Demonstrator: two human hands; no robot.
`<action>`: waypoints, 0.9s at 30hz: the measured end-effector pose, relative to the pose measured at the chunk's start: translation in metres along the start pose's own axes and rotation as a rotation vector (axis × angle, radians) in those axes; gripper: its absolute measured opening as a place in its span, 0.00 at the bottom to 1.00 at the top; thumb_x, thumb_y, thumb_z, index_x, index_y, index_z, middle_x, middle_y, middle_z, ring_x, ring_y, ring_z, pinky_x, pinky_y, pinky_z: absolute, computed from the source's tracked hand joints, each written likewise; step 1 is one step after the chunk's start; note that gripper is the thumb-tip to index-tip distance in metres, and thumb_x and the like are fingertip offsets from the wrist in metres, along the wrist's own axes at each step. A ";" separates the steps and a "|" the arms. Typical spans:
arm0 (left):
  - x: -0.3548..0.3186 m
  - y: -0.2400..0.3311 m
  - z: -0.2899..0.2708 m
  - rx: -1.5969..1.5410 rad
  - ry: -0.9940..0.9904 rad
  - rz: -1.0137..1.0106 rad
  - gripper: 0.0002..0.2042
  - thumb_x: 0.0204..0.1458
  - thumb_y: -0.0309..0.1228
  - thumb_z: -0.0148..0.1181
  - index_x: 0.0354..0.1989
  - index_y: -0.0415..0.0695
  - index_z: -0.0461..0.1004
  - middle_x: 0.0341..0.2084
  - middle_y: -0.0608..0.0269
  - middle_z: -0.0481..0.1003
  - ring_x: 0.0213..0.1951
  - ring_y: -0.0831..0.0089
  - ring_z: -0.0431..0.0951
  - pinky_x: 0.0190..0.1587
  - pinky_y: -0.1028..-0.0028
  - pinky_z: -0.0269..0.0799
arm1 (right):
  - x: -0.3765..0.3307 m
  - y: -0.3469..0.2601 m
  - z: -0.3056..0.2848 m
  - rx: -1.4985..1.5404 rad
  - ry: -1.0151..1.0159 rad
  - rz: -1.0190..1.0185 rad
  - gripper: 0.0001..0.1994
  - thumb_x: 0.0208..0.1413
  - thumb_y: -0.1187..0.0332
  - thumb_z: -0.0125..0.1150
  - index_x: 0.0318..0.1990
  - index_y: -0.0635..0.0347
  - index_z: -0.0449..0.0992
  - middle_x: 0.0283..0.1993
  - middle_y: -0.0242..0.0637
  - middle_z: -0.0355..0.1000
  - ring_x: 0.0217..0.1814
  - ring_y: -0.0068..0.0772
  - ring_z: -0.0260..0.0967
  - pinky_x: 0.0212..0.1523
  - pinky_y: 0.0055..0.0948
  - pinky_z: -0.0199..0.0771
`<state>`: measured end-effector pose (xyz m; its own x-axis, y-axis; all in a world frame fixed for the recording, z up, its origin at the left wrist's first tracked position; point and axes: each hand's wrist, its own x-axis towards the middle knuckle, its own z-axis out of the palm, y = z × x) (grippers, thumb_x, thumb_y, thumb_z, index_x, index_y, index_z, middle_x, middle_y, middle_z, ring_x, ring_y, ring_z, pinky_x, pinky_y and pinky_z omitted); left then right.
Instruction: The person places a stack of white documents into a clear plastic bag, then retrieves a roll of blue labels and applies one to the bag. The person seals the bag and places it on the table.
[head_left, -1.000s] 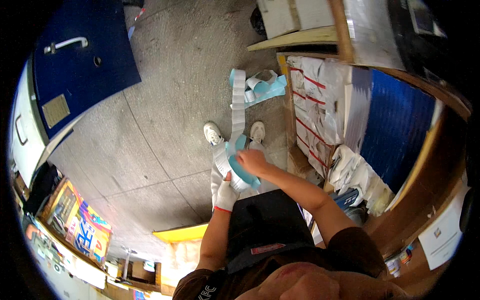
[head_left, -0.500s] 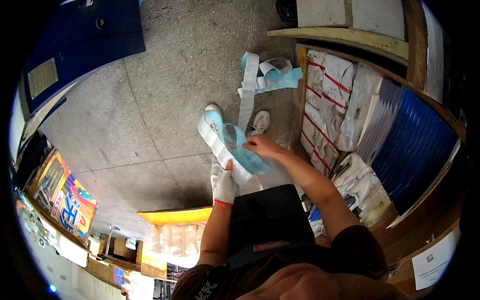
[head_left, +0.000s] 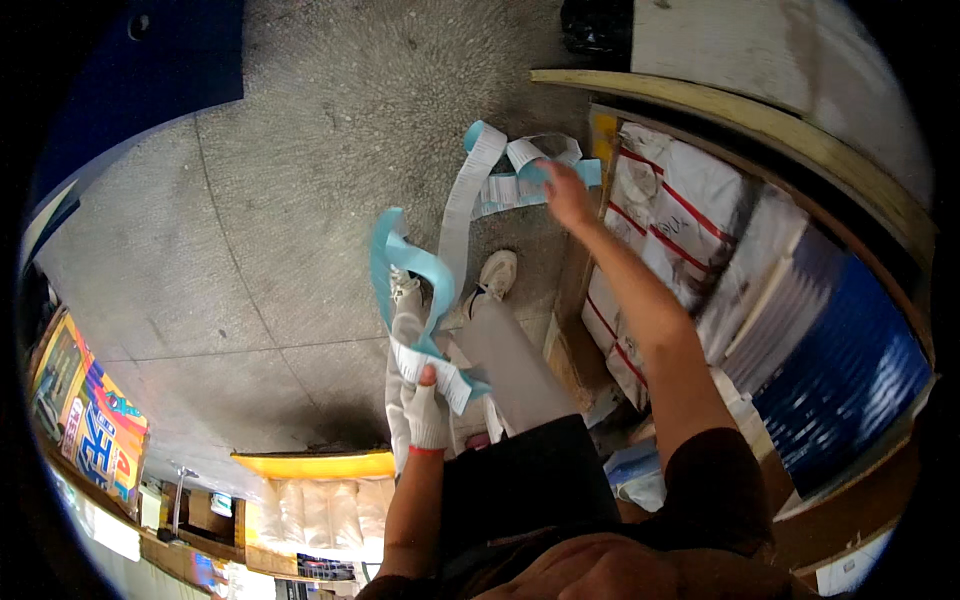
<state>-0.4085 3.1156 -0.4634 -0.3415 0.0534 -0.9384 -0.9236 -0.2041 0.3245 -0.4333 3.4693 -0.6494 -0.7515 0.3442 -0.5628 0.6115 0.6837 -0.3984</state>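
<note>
My left hand (head_left: 428, 412), in a white fingerless-thumb glove with a red cuff, is closed on the near end of a long label strip (head_left: 425, 365), white printed on one side and light blue on the other. From it the strip twists up in loose blue loops (head_left: 432, 275) in front of my left shoe. A white run rises to a loose heap of the same label strip (head_left: 500, 190) at the far right. My bare right hand (head_left: 568, 198) reaches to that heap, fingertips at its curled part. Motion blur and overlap hide whether they grip it.
At my right stands a wooden-framed bay with white red-taped packages (head_left: 680, 215) and blue wrapped sheets (head_left: 840, 360). A yellow-edged board (head_left: 315, 465) and pale padded packs (head_left: 325, 510) are at the near left. A dark blue cabinet (head_left: 150, 90) stands far left.
My right hand has left the strip near my left hand and stretched forward to the far heap. My left hand still holds the strip and is slightly lower; the blue loops have spread out.
</note>
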 end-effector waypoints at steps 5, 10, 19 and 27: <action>0.014 0.010 0.006 -0.036 0.064 -0.127 0.22 0.52 0.45 0.53 0.48 0.41 0.62 0.29 0.64 0.70 0.29 0.73 0.72 0.31 0.73 0.71 | 0.092 0.048 0.015 -0.726 -0.035 -0.206 0.36 0.42 0.74 0.62 0.62 0.49 0.54 0.57 0.41 0.61 0.59 0.43 0.57 0.64 0.42 0.48; 0.016 0.018 0.023 -0.159 0.111 -0.222 0.22 0.47 0.39 0.61 0.46 0.39 0.65 0.33 0.63 0.72 0.34 0.71 0.74 0.37 0.74 0.72 | 0.115 0.048 0.033 -0.765 -0.544 -0.052 0.32 0.45 0.73 0.59 0.60 0.47 0.57 0.61 0.36 0.56 0.61 0.39 0.55 0.65 0.48 0.41; 0.016 0.023 0.027 -0.206 0.078 -0.297 0.23 0.47 0.39 0.61 0.47 0.37 0.65 0.33 0.59 0.73 0.33 0.69 0.75 0.36 0.72 0.73 | -0.004 0.079 0.115 -0.329 -0.266 -0.214 0.28 0.49 0.77 0.49 0.60 0.51 0.56 0.63 0.43 0.50 0.60 0.48 0.56 0.51 0.49 0.65; 0.018 0.030 0.031 -0.143 0.061 -0.255 0.28 0.46 0.43 0.61 0.51 0.36 0.61 0.37 0.53 0.72 0.37 0.65 0.75 0.38 0.70 0.73 | 0.040 0.090 0.126 -0.701 -0.264 0.030 0.36 0.43 0.75 0.61 0.61 0.52 0.50 0.63 0.40 0.48 0.60 0.44 0.54 0.55 0.39 0.61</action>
<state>-0.4478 3.1407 -0.4663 -0.0868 0.0622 -0.9943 -0.9429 -0.3273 0.0618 -0.3771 3.4630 -0.7989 -0.5984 0.2634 -0.7567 0.2632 0.9566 0.1248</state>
